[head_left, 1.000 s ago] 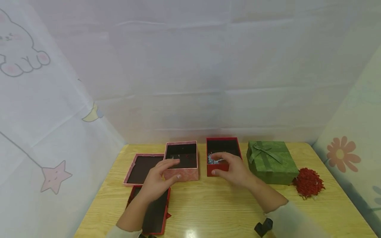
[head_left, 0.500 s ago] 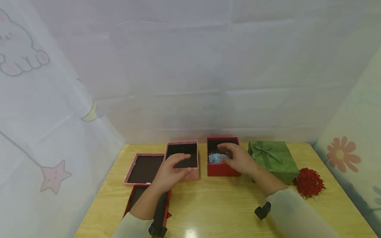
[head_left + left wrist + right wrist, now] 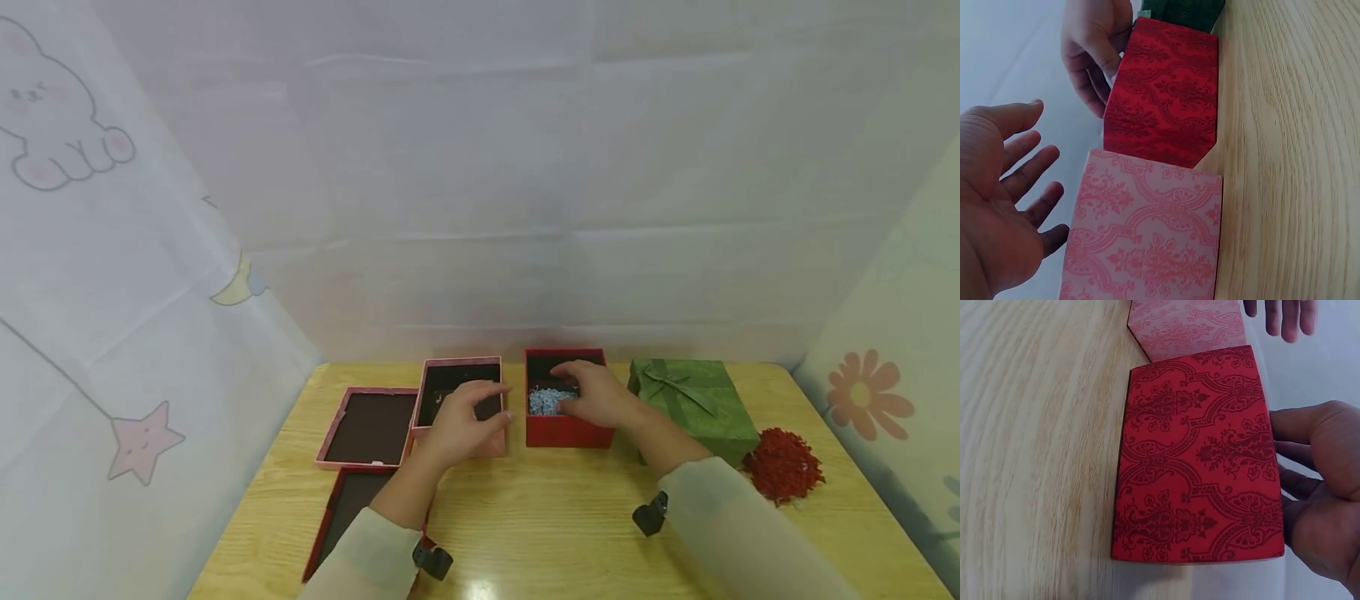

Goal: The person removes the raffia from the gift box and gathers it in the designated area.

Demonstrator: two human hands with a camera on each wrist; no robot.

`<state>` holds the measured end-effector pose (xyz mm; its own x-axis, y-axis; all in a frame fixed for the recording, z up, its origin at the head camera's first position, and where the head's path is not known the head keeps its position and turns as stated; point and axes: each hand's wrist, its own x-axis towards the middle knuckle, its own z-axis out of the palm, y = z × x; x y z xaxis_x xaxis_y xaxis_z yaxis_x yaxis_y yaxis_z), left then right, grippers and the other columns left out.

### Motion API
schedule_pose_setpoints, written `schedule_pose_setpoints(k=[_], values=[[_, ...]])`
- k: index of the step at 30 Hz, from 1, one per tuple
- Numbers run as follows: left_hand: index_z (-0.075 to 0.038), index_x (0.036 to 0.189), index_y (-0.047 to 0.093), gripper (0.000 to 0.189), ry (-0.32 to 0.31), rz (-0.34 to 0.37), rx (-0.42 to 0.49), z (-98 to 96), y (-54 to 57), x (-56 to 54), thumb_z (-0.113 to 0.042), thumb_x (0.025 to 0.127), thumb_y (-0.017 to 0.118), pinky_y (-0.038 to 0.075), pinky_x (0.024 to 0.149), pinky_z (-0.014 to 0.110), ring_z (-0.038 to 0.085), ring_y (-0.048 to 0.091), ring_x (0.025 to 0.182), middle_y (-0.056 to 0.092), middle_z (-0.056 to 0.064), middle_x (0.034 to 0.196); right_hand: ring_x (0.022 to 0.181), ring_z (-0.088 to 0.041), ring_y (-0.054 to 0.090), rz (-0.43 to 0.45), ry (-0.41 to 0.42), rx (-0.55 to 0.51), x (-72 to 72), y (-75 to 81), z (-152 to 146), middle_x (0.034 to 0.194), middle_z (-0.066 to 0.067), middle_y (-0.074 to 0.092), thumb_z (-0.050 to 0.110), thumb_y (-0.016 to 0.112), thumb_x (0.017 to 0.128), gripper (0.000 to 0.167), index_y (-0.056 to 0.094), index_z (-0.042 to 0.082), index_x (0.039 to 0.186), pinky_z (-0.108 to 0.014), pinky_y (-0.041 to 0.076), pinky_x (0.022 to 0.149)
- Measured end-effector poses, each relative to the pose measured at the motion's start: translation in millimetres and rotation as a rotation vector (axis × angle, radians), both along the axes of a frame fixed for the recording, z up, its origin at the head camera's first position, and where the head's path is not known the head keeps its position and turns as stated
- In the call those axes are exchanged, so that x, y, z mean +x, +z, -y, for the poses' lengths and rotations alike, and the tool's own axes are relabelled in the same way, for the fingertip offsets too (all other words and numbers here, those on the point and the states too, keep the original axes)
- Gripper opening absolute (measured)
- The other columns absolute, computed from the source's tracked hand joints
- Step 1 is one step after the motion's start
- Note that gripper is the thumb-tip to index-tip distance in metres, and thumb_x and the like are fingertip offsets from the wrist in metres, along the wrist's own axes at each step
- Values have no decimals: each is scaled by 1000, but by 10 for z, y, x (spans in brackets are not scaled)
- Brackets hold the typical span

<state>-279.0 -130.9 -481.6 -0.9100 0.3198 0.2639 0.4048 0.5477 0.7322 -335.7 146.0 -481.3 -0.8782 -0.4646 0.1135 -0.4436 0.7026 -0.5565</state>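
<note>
Since half a second ago, the left hand [image 3: 461, 425] has slid a little to the right, over the front of the pink box [image 3: 1147, 231]. The right hand [image 3: 600, 396] has hardly moved, and it is at the red box [image 3: 566, 432]. The fingers of the left hand are loose and spread, and they hold nothing. The fingers of the right hand are loose too, with the thumb well away from the pointing finger. Some of its fingertips dip behind the red box's top edge, so I cannot tell what they touch inside.

Both boxes are open and dark inside, and they stand side by side with a gap between them. Blue shreds [image 3: 545, 401] lie in a small heap in the red box, close to the right thumb. Tiny bits show in the pink box, too small to name.

On the left, a pink lid [image 3: 367, 427] lies just beside the pink box. Nearer the person is a red lid [image 3: 352, 508], partly under the left sleeve [image 3: 367, 558]. On the right stands a green box [image 3: 720, 417] with a bow [image 3: 671, 382] on top. Red shreds [image 3: 783, 467] sit by its front corner on the wooden counter [image 3: 562, 517].
</note>
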Motion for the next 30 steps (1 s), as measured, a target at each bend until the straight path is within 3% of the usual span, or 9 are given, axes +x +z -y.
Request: schedule_pose_setpoints(k=[7, 14, 19, 25, 30], values=[[-19, 136, 70, 44, 3, 16, -33, -136, -42, -85, -31, 94, 79, 38, 115, 58, 31, 49, 139, 61, 7, 143, 129, -38, 56, 53, -9, 105, -72, 21, 64, 139, -19, 61, 27, 82, 87, 63, 60, 1, 140, -54, 46, 108], [-19, 135, 71, 45, -4, -15, -79, -247, -74, -183, -31, 92, 81, 41, 115, 53, 29, 52, 136, 65, 5, 139, 134, -41, 51, 133, -22, 140, -141, 17, 94, 143, -23, 56, 32, 83, 86, 72, 56, 2, 145, -56, 45, 108], [-13, 133, 72, 46, -14, -33, -114, -310, -87, -230, -28, 91, 82, 43, 113, 52, 30, 52, 134, 68, 6, 134, 134, -43, 51, 203, -24, 178, -211, 18, 130, 143, -24, 57, 34, 83, 85, 77, 53, -1, 147, -57, 45, 108], [-11, 131, 73, 46, 6, -51, -182, -368, -90, -259, -29, 89, 82, 40, 114, 55, 36, 51, 135, 71, 6, 129, 132, -38, 54, 357, -70, 138, -275, -22, 166, 144, -21, 57, 35, 84, 86, 81, 48, 0, 150, -54, 48, 105], [-14, 133, 73, 47, 24, -34, -243, -398, -98, -259, -33, 90, 81, 35, 116, 58, 35, 48, 139, 70, 4, 133, 132, -36, 54, 383, -47, 117, -287, -53, 182, 145, -20, 56, 33, 83, 87, 80, 47, 1, 151, -53, 46, 107]])
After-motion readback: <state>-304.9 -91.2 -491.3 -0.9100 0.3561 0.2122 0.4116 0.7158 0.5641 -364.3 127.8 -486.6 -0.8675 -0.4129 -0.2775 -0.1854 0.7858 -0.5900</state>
